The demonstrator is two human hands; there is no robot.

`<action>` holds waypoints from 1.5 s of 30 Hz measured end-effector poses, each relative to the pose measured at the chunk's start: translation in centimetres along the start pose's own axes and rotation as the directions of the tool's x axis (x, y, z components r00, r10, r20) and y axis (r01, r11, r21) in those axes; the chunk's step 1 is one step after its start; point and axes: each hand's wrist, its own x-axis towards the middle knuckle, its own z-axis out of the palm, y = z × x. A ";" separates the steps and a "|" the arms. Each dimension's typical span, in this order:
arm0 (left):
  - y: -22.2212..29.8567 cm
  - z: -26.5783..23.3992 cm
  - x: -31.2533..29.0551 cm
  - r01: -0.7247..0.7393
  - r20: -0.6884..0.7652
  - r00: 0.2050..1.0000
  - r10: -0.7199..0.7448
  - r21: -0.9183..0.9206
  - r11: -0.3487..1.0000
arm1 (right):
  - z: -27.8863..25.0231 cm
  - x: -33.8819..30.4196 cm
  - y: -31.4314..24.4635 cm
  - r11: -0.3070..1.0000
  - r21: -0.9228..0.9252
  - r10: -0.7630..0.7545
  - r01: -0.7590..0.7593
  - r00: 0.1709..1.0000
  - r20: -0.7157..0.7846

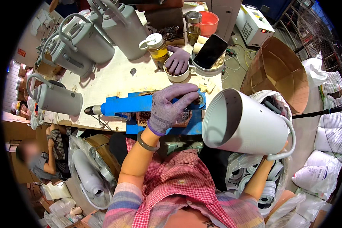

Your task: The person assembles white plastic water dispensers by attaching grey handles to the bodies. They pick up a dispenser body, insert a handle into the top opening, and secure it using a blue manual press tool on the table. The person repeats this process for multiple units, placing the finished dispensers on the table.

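My left hand, in a purple-grey knit glove, reaches over a blue bench tool. Its fingertips come close together at the tool's round right end; anything small between them does not show. To the right, my right hand supports a pale grey jug body from below and behind, most of the hand hidden by it. The jug body lies tilted on its side, its wide open end toward the blue tool and its loop handle at the far right.
Several grey jugs stand or lean at the table's left. Behind the tool are a spare glove on a white cup, a yellow-filled bottle, a phone and a parts box. A large carton stands right; a seated person is at left.
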 end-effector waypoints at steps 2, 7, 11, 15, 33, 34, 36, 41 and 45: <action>-0.5 0.5 -0.2 0.087 0.008 0.996 -0.086 -0.029 0.996 | -0.4 0.0 0.0 1.000 0.005 0.001 -0.001 1.000 -0.007; -0.5 1.6 -0.1 0.166 -0.010 0.986 -0.166 -0.023 0.986 | -1.3 -0.3 0.3 1.000 0.005 0.011 -0.011 1.000 -0.015; -0.7 1.3 -0.1 0.117 0.045 0.992 -0.120 0.063 0.991 | -1.3 -0.3 0.7 1.000 0.004 0.018 -0.018 1.000 -0.006; -0.7 0.9 0.1 -0.051 0.118 0.993 0.030 0.177 0.983 | -0.9 0.0 1.0 1.000 -0.003 0.024 -0.024 1.000 0.009; 2.1 2.4 -6.2 0.424 0.401 0.894 -0.202 -0.606 0.673 | 3.9 4.6 -4.1 0.990 -0.136 0.069 -0.030 0.954 0.292; 2.2 2.7 -6.1 0.427 0.368 0.902 -0.227 -0.674 0.602 | 4.1 4.6 -3.8 0.991 -0.134 0.067 -0.027 0.951 0.302; 2.5 3.2 -6.3 0.346 0.274 0.938 -0.211 -0.751 0.562 | 5.5 4.3 -3.3 0.989 -0.146 0.054 -0.011 0.955 0.290; 1.9 0.7 -8.3 0.485 0.074 0.873 -0.482 -0.218 0.847 | 11.1 0.9 -1.6 0.971 -0.211 -0.043 0.114 0.949 0.311; 1.2 -2.8 -7.3 0.504 -0.284 0.810 -0.513 -0.109 0.857 | 15.0 -1.2 2.2 0.932 -0.307 -0.020 0.194 0.871 0.491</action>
